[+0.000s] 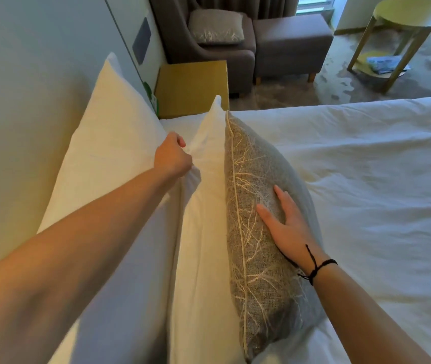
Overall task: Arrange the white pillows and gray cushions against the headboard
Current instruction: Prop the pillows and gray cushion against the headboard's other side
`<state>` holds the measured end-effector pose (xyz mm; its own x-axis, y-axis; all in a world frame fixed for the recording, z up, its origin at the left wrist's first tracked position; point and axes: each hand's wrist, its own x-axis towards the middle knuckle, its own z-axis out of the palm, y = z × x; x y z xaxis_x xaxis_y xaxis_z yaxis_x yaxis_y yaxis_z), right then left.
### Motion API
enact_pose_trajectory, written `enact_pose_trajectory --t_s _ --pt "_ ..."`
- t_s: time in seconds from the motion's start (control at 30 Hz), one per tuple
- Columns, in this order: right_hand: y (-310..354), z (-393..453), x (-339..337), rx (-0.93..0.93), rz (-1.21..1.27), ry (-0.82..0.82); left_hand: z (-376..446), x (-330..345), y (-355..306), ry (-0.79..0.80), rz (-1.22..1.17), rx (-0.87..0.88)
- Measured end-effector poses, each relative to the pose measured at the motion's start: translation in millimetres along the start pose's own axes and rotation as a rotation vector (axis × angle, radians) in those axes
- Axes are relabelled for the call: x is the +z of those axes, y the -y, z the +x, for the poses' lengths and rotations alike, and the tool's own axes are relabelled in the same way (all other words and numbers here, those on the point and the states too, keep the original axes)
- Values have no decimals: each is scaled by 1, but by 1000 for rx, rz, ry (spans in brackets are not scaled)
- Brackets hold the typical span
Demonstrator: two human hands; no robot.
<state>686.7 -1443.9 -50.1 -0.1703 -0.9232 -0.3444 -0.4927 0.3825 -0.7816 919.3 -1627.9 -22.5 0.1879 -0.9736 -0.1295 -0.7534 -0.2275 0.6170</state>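
Note:
Two white pillows stand on edge along the headboard wall (25, 101): the back pillow (104, 143) leans on the wall, the front pillow (206, 206) stands just before it. A gray cushion (256, 258) with a pale branch pattern and cream piping leans against the front pillow. My left hand (173, 155) is closed, pinching the top edge of the front white pillow. My right hand (286, 222) lies flat with fingers apart on the face of the gray cushion. A second gray cushion (215, 27) sits on the armchair.
The bed's white duvet (366, 193) spreads to the right. A wooden nightstand (193, 88) stands beyond the pillows. Behind it are a brown armchair (224, 61) and ottoman (291, 40). A round side table (405, 17) stands at the far right on the carpet.

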Motion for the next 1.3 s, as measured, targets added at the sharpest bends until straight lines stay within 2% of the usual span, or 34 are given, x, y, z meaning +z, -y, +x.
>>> enact_pose_trajectory --t_s 0.1,0.17,0.23,0.37,0.5,0.63,0.7,0.77,0.87,0.97,1.03,1.1,1.3 --pt "-10 0 -1 -12 8 23 -1 -19 22 -62 247 198" --pt "-14 0 0 -12 4 16 -1 -20 24 -52 330 243" --pt "-15 1 2 -1 12 7 7 -12 16 -10 312 218" --pt "-16 1 5 -3 20 -5 42 8 -8 179 45 -25" --pt "-15 0 9 -6 16 -29 82 18 -23 245 -360 -313" --pt "-18 0 13 -31 15 -47 115 24 -23 277 -659 -413" --pt "-19 1 16 -33 18 -43 125 26 -25 281 -716 -404" --pt "-19 2 18 -26 18 -28 131 27 -30 230 -657 -321" --pt "-21 5 16 -26 25 -1 138 17 -33 -41 -445 -173" --pt "-22 8 12 -52 8 45 141 -6 -19 -217 -247 -154" --pt "-23 10 11 -57 -18 66 139 -14 -12 -245 -145 -175" --pt "-23 11 13 -58 -44 70 128 -16 -17 -237 -38 -117" --pt "-34 10 9 -73 -20 88 28 -9 -58 -101 190 335"
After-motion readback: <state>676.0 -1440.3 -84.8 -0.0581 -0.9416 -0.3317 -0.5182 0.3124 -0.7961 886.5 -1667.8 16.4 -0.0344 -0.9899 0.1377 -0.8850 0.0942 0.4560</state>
